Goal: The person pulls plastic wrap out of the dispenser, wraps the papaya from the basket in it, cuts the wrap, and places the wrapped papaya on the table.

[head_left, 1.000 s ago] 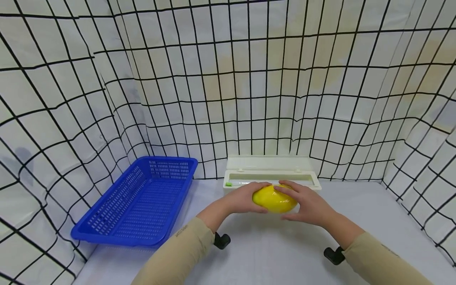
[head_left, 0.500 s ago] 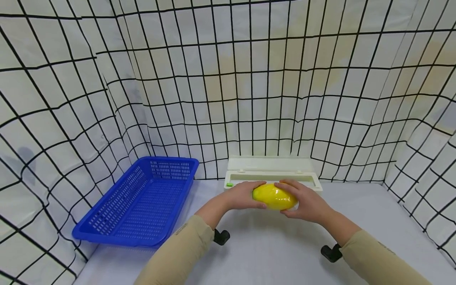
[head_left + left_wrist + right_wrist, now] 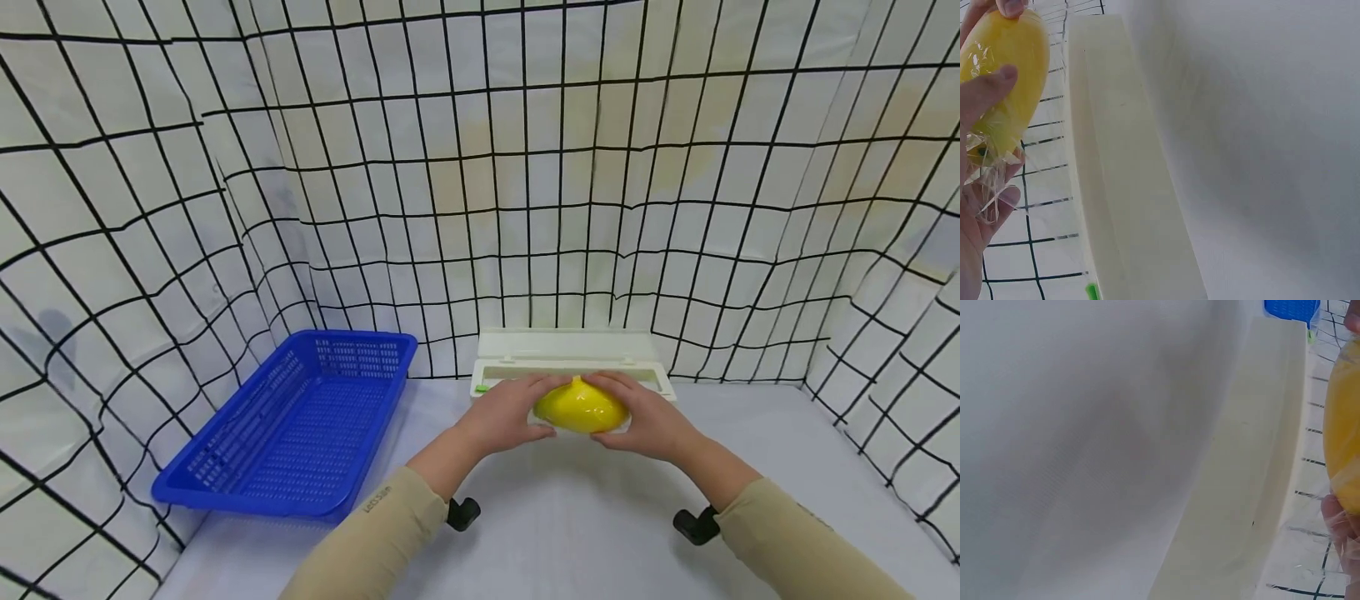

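Both hands hold a yellow fruit (image 3: 581,407) just below centre of the head view, directly in front of the cream wrap dispenser (image 3: 572,363). The left hand (image 3: 504,414) has its fingers curled round the fruit's left end; the right hand (image 3: 648,419) has its fingers curled round the right end. The left wrist view, at its upper left, shows clear cling film (image 3: 988,164) bunched loosely under the fruit (image 3: 1004,78), with a thumb (image 3: 985,90) pressed on the skin. The right wrist view shows film creased at the lower right edge beside the fruit (image 3: 1344,434).

Assessment: the step in hand appears to be closing film round the fruit. To do it well, the loose film should be drawn taut and smoothed flat against the skin, with each hand turning the fruit towards the other so that the overlap seals. The grip ought to stay light, as the film tears and the fruit could bruise. Whether the film is cut free of the dispenser cannot be told.

A blue basket (image 3: 292,421) sits at lower left on the white table (image 3: 570,533).
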A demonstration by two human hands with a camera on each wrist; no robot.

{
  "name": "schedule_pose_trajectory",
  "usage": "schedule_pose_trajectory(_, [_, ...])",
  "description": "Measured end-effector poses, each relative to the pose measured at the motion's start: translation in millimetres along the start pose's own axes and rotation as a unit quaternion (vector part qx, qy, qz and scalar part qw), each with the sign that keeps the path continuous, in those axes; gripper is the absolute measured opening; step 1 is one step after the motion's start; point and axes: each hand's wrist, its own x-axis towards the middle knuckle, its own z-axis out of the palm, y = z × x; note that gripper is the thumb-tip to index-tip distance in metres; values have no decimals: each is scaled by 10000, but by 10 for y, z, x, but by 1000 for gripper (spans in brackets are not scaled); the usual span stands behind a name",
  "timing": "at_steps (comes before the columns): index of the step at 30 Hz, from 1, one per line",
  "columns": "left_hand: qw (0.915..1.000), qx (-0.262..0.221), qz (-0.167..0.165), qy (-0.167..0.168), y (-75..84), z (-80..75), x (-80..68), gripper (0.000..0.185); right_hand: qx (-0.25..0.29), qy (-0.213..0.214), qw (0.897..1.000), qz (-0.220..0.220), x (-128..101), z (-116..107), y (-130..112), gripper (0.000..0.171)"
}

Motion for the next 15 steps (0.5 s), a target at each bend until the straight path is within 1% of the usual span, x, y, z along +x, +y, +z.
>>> schedule_pose_trajectory(3, [9997, -172, -161, 55, -4, 20, -3, 73, 194, -10, 9998, 101, 7, -7, -6, 85])
schedule_pose_trajectory(7, [9972, -662, -346, 70, -26, 11, -7, 70, 312, 132, 9988, 344, 4, -44, -5, 88])
schedule_pose_trajectory(9, [9953, -880, -414, 47, -36, 1, -7, 70, 316, 145, 9983, 465, 1, -61, 3, 86])
schedule_pose_trajectory(12, [9921, -1127, -542, -43, -50, -10, 0, 69, 304, 93, 9982, 517, 9, -81, 14, 82])
schedule_pose_trajectory(15, [9877, -1339, -797, -138, -61, -29, 21, 68, 303, 103, 9983, 486, 34, -105, 20, 78])
